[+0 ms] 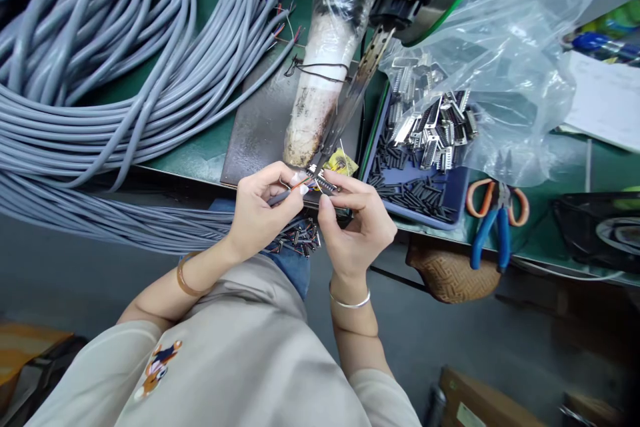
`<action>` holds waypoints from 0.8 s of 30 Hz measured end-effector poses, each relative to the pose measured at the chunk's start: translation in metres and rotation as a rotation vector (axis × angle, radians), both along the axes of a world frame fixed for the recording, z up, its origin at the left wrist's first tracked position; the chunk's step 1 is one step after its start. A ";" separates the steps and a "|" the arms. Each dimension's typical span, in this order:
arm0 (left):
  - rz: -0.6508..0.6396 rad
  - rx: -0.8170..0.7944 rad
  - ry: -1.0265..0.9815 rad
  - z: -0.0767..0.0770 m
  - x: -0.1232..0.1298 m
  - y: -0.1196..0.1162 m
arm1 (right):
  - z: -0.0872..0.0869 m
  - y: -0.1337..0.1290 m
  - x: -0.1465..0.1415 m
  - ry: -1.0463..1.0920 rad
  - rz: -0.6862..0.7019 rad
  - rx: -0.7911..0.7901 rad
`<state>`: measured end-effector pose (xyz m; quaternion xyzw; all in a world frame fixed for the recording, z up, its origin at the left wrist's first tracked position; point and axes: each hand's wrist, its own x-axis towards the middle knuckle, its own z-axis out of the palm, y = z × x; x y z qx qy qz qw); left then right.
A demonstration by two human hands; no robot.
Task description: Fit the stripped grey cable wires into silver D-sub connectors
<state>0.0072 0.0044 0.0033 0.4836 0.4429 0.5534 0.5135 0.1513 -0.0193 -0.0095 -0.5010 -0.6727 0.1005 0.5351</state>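
At the table edge my left hand [265, 208] pinches the stripped end of a grey cable [279, 198], its thin coloured wires spread toward a small connector [324, 181]. My right hand [356, 221] is beside it, thumb and forefinger closed on a thin light wire at the connector. The slim metal tip of a soldering tool [350, 103] comes down over the connector from above. Just behind my fingers lies a crumpled yellow piece [341, 161]. Which wires touch the connector is too small to tell.
Bundled grey cables [125, 113] cover the left side and hang past the edge. On the right stand a blue tray [453, 213] of connectors and black sleeves, a plastic bag [530, 67], and orange-handled cutters [479, 199] with blue-handled pliers [483, 237]. A wrapped white tube [320, 47] leans over a dark plate [260, 123].
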 end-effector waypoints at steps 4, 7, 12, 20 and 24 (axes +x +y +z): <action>-0.007 -0.012 -0.028 0.005 0.000 0.001 | 0.004 0.002 -0.001 -0.036 -0.018 0.042; -0.027 -0.071 -0.032 0.006 -0.001 0.002 | 0.005 0.002 0.000 -0.090 -0.014 0.082; -0.060 -0.114 -0.037 0.005 -0.003 0.003 | 0.001 0.002 0.005 -0.166 0.005 0.114; -0.083 -0.159 -0.041 0.002 -0.005 0.000 | 0.001 0.000 0.006 -0.116 0.009 0.078; -0.115 -0.148 -0.083 0.003 -0.008 0.000 | 0.002 -0.002 0.004 0.073 0.051 -0.061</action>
